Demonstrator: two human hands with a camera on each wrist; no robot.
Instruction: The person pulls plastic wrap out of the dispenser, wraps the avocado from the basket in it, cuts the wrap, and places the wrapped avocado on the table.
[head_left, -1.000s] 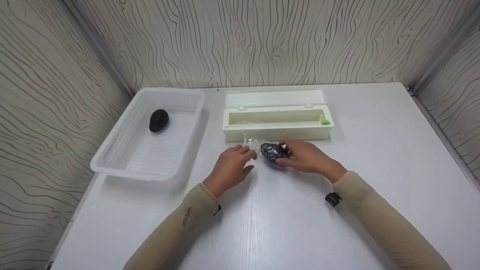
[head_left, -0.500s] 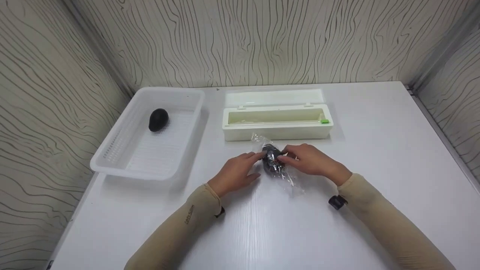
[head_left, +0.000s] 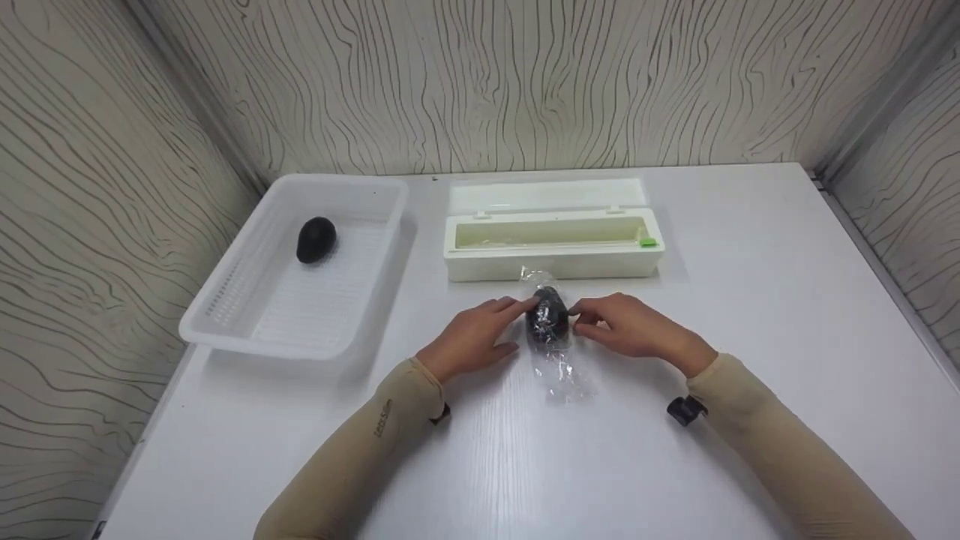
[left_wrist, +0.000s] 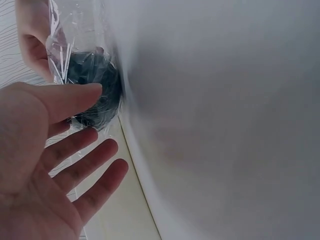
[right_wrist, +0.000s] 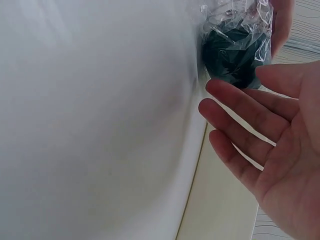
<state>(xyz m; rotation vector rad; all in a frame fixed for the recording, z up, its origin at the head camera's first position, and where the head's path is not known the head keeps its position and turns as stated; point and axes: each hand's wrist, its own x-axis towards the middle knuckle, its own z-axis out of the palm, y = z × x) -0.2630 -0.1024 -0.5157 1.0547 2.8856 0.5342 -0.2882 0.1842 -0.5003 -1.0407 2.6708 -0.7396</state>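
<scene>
Wrapped dark oval lies between two loosely held hands

The person's left hand [head_left: 472, 337] reaches in from one side with fingers extended and the index fingertip resting on a dark, egg-shaped object wrapped in clear plastic film [head_left: 547, 319]. The right hand [head_left: 634, 326] is at the opposite side, its fingers relaxed and slightly bent, the fingertips close against the wrapping; whether they touch it cannot be told. Neither hand is clenched or curled around the object, which lies on the white tabletop [head_left: 600, 465] between them, its long axis pointing away from the person. A crumpled tail of clear film [head_left: 561, 375] spreads from its near end, and a shorter piece sticks out at the far end, close to the box.

Both arms wear beige sleeves [head_left: 345, 457], the left one bearing dark lettering, and black devices [head_left: 684, 410] sit at the wrists. Just beyond the wrapped object stands a long cream rectangular box [head_left: 555, 266] with its lid [head_left: 547, 195] tipped back and a small green piece [head_left: 648, 242] at its right end. Farther left, a white perforated plastic basket [head_left: 300, 315] holds a second dark, egg-shaped object [head_left: 316, 240]. Wood-grain-patterned panels [head_left: 487, 82] surround the table
</scene>
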